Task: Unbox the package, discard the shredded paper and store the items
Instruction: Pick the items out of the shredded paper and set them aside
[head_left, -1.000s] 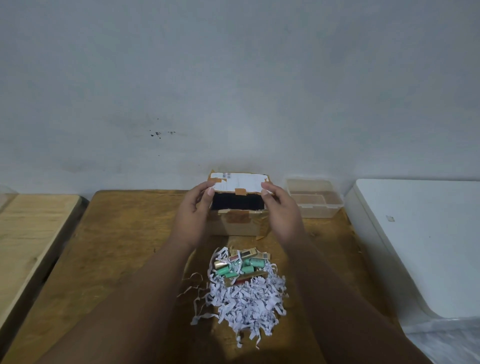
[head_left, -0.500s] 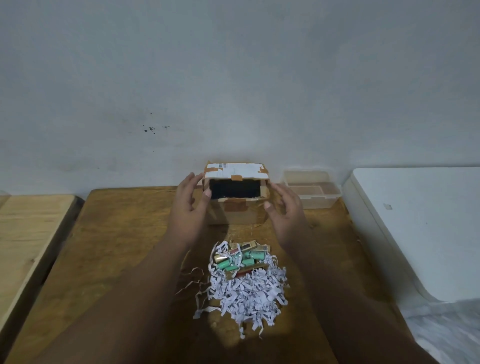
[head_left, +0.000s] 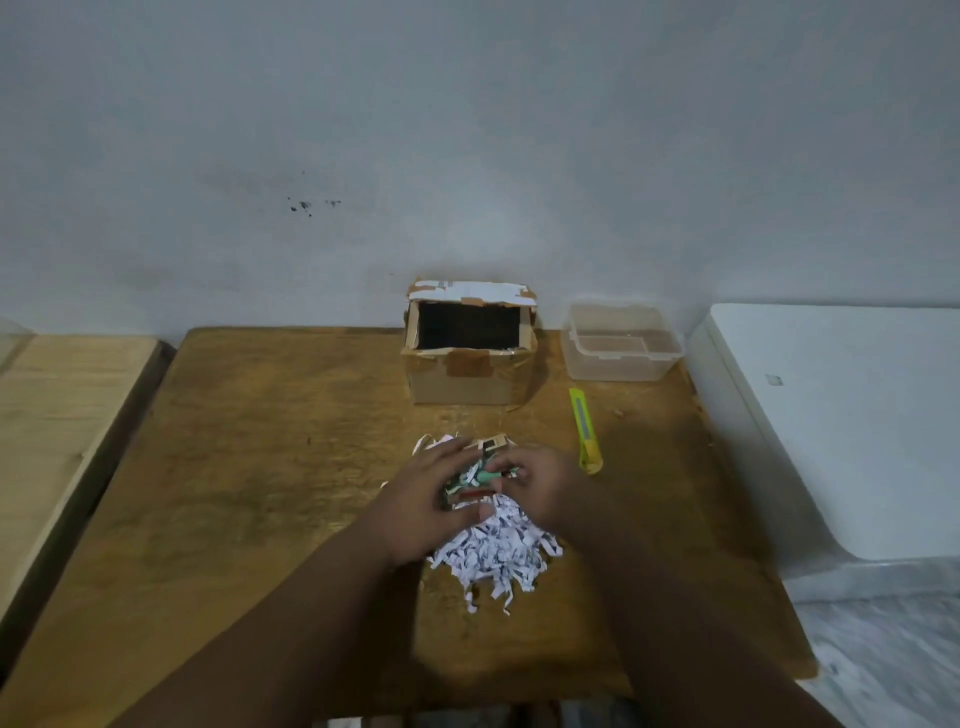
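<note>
Pressing both hands into the top of the shredded paper (head_left: 493, 551), I have my left hand (head_left: 431, 506) spread flat on the left side of the heap, fingers apart and curled slightly over the strips. My right hand (head_left: 545, 486) is on the right side with its fingers bent inward; I cannot tell whether they are pinched on anything. Between the two hands lie the small items (head_left: 480, 475), a jumble of green, red and tan pieces, too small and blurred to name. One green piece lies with its long axis roughly left to right in the frame, pointing toward my right fingers. The heap sits just below the middle of the frame on the wooden table (head_left: 260, 467), its loose strips trailing toward the lower edge.

Above the heap, near the wall, the cardboard box (head_left: 470, 382) stands upright with its top open and its inside dark; the rear flap, covered with a white label, stands up behind the opening. To its right is a clear plastic container (head_left: 621, 358), also open at the top. A yellow utility knife (head_left: 585, 431) lies on the table just right of my right hand, long axis running top to bottom of the frame. A white appliance (head_left: 841, 426) fills the right side, beside the table.
</note>
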